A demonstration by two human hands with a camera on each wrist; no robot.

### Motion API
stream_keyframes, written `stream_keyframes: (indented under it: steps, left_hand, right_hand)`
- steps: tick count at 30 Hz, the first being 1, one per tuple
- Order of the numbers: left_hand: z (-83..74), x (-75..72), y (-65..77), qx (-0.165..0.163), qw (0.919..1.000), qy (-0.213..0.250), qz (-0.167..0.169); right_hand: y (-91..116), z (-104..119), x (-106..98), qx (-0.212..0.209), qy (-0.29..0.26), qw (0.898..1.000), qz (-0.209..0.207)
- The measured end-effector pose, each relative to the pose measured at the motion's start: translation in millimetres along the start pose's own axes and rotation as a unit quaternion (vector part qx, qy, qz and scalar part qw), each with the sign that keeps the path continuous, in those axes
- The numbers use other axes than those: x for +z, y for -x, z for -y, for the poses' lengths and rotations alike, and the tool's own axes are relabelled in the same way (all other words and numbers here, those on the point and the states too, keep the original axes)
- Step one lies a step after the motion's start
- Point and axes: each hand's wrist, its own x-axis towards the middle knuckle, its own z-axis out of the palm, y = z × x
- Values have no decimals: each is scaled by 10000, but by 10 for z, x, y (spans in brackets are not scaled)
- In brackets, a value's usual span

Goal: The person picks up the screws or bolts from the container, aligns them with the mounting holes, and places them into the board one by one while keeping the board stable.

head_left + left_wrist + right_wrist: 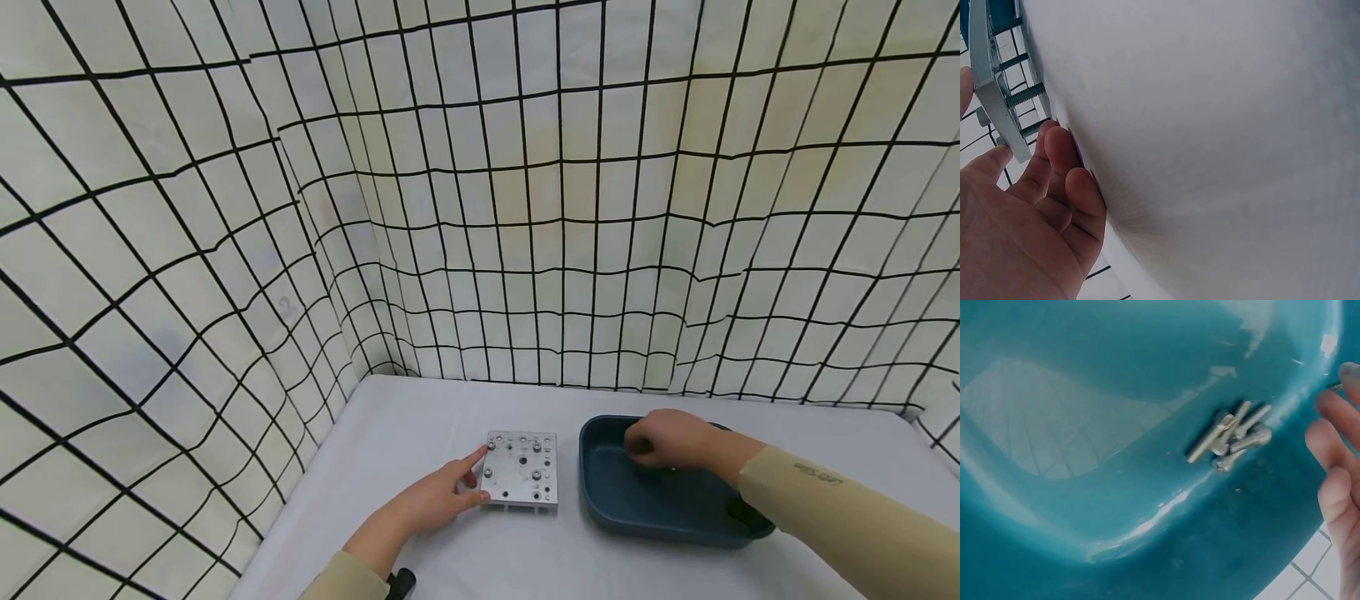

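A: From the head camera, what's on the surface (420, 417)?

B: A square metal plate (521, 480) with holes and a few screws standing in it, and just to its right a dark blue tray (637, 508). The left hand (438, 498) lies at the plate's left edge, forefinger stretched along the edge, thumb against the near corner. The right hand (663, 440) is down inside the tray, fingers curled under; from here I cannot tell whether it holds anything. Grid-patterned sheets (480, 208) stand all around.

A: And the left wrist view?

B: The plate (991, 94) shows edge-on at the upper left, with threaded screw ends (1022, 95) poking out below it. The left hand's fingers (1063, 181) are loosely bent, their backs resting on the white surface (1222, 137); the thumb touches the plate's corner.

A: The right wrist?

B: The tray's glossy blue inside (1116, 456), with a small heap of loose screws (1232, 439) lying against its wall. The right hand's fingertips (1335, 431) are near them at the right, and a small screw (1334, 387) is pinched at the top fingertip.
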Motion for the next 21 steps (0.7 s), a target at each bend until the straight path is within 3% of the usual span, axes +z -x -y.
stream_keyframes:
  steps: [10, 21]
  left_hand:
    - [18, -32, 11, 55, 10000, 43, -8]
    - [59, -19, -37, 161, 9995, 256, 86]
  right_hand:
    - [-64, 233, -133, 45, -587, 9980, -245]
    - [-373, 657, -170, 7, -1171, 9921, -452]
